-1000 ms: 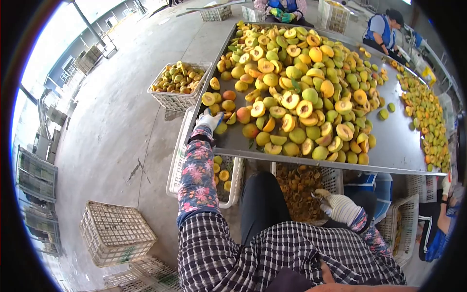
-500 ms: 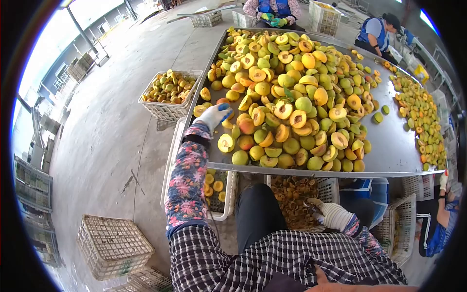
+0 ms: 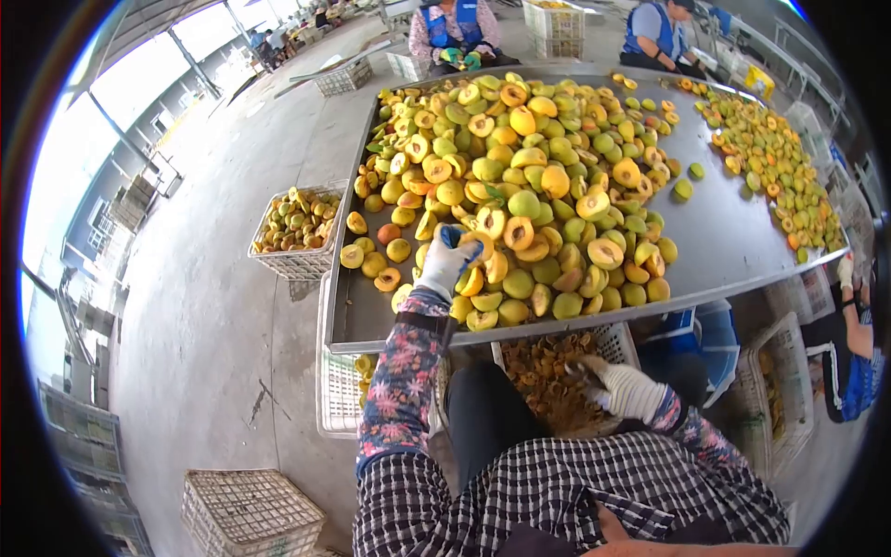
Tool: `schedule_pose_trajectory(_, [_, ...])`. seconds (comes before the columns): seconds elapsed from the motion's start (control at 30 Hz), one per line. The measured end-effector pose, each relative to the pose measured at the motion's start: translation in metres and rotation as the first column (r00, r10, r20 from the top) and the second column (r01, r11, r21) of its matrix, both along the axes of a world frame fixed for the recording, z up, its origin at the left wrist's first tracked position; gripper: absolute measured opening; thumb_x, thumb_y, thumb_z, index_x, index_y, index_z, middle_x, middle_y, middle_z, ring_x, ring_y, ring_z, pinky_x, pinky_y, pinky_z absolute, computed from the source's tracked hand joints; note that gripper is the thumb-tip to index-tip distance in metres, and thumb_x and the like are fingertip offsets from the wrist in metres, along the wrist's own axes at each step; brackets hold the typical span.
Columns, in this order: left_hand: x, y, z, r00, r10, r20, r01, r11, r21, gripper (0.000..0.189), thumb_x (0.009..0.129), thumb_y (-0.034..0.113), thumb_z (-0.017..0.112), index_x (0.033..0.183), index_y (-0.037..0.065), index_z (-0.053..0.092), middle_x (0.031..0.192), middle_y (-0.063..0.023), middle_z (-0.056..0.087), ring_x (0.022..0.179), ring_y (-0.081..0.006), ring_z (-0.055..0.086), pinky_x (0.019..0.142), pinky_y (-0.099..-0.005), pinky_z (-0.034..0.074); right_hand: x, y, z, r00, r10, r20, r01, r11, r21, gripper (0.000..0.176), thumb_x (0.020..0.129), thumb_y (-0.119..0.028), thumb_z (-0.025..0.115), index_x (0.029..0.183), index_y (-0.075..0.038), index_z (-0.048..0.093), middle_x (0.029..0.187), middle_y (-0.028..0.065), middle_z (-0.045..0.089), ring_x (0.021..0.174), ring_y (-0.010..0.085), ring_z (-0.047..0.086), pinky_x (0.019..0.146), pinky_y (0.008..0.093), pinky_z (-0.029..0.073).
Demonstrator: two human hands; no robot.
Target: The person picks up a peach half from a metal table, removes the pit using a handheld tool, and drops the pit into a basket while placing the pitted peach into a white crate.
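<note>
My left hand (image 3: 444,263), in a white glove with blue fingertips, is at the near left part of the fruit pile (image 3: 557,176), its fingers closed on a halved yellow fruit (image 3: 480,245). The pile of green and yellow whole and halved fruit lies on a metal table (image 3: 367,316). My right hand (image 3: 629,388), in a striped cream glove, is closed on a small dark metal tool (image 3: 585,374). It hangs over a crate (image 3: 620,345) of brown pits (image 3: 543,376) below the table edge.
A fruit-filled crate (image 3: 302,269) stands left of the table, and another (image 3: 339,408) is under its near left corner. An upturned crate (image 3: 246,506) sits at lower left. Co-workers (image 3: 461,28) (image 3: 654,32) sit beyond the table; a person (image 3: 849,348) is at the right.
My left hand has moved right, from the table's left edge into the pile, and has closed on a fruit half. The view has shifted. My right hand stays over the pit crate.
</note>
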State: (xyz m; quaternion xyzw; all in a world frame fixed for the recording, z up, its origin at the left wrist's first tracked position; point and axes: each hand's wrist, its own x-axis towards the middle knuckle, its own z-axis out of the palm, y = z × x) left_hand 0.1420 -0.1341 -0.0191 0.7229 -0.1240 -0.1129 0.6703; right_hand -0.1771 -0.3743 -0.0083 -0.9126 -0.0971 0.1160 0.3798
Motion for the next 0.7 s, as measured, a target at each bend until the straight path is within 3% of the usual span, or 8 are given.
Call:
schedule_pose_trajectory(0.1, [-0.070,-0.012,0.025,0.890,-0.327,-0.319,0.014,0.718,-0.696,0.047,0.091,0.000,0.060,0.136,0.008,0.047,0.106,-0.0060,0.061,0.096,-0.0207,0.064,0.092,-0.0430,0.056,0.006,0.003,0.033,0.997,-0.081,-0.014,0.083,0.989,0.125,0.043,0.094,-0.021,0.060,0.131,-0.005,0.048,0.094,0.0182,0.064,0.084,0.0344,0.064,0.076,0.0398,0.050])
schedule_pose_trajectory(0.13, [-0.091,-0.018,0.027,0.876,-0.356,-0.325,0.012,0.691,-0.723,0.050,0.094,0.008,0.060,0.141,0.008,0.043,0.115,-0.0106,0.059,0.108,-0.0285,0.062,0.098,-0.0516,0.052,0.010,0.004,0.030,0.991,-0.126,0.037,0.116,0.974,0.194,0.043,0.095,-0.020,0.060,0.132,-0.003,0.047,0.091,0.0166,0.063,0.083,0.0324,0.063,0.077,0.0388,0.050])
schedule_pose_trajectory(0.3, [-0.175,-0.059,0.014,0.789,-0.444,-0.424,-0.159,0.519,-0.840,0.042,0.094,0.013,0.058,0.132,-0.001,0.051,0.123,-0.0146,0.060,0.113,-0.0325,0.061,0.103,-0.0478,0.048,0.026,0.013,0.044,0.964,-0.263,0.027,0.211,0.827,0.521,0.044,0.099,-0.021,0.055,0.136,0.000,0.045,0.120,0.0221,0.061,0.111,0.0308,0.059,0.098,0.0374,0.042])
schedule_pose_trajectory(0.37, [-0.198,-0.068,0.025,0.693,-0.513,-0.506,-0.255,0.482,-0.838,0.038,0.095,0.022,0.059,0.127,0.000,0.053,0.124,-0.0162,0.060,0.114,-0.0318,0.060,0.100,-0.0474,0.048,0.028,0.008,0.040,0.952,-0.290,0.098,0.206,0.845,0.494,0.043,0.099,-0.020,0.056,0.136,0.000,0.045,0.119,0.0203,0.061,0.110,0.0296,0.058,0.099,0.0370,0.042])
schedule_pose_trajectory(0.43, [-0.207,-0.072,0.021,0.967,-0.231,-0.110,0.158,0.875,-0.457,0.037,0.097,0.027,0.058,0.124,0.002,0.054,0.124,-0.0156,0.060,0.113,-0.0311,0.060,0.099,-0.0471,0.049,0.032,0.002,0.023,0.918,-0.319,0.234,0.177,0.859,0.480,0.042,0.098,-0.018,0.057,0.135,-0.001,0.046,0.118,0.0190,0.061,0.106,0.0289,0.058,0.097,0.0367,0.043])
schedule_pose_trajectory(0.5, [-0.205,-0.074,0.030,0.630,-0.577,-0.520,-0.231,0.500,-0.835,0.035,0.100,0.033,0.053,0.119,0.004,0.055,0.120,-0.0141,0.061,0.110,-0.0300,0.061,0.097,-0.0460,0.050,0.027,-0.008,0.025,0.948,-0.256,0.189,0.154,0.889,0.430,0.040,0.097,-0.016,0.059,0.132,-0.001,0.047,0.114,0.0182,0.062,0.104,0.0290,0.059,0.095,0.0370,0.044])
schedule_pose_trajectory(0.6, [-0.203,-0.083,0.013,0.604,-0.474,-0.641,-0.264,0.640,-0.722,0.034,0.101,0.032,0.050,0.117,0.004,0.056,0.119,-0.0137,0.061,0.111,-0.0300,0.060,0.097,-0.0453,0.051,0.020,-0.012,0.030,0.945,-0.239,0.224,0.166,0.939,0.301,0.037,0.094,-0.012,0.062,0.126,-0.001,0.048,0.102,0.0171,0.066,0.093,0.0342,0.064,0.083,0.0392,0.050])
schedule_pose_trajectory(0.7, [-0.204,-0.089,0.005,0.750,-0.469,-0.467,-0.132,0.586,-0.799,0.041,0.100,0.028,0.049,0.130,0.000,0.051,0.122,-0.0161,0.060,0.113,-0.0318,0.059,0.100,-0.0463,0.048,0.017,-0.012,0.021,0.882,-0.243,0.404,0.201,0.969,0.144,0.037,0.092,-0.013,0.064,0.122,-0.001,0.047,0.094,0.0169,0.067,0.086,0.0376,0.066,0.075,0.0418,0.052])
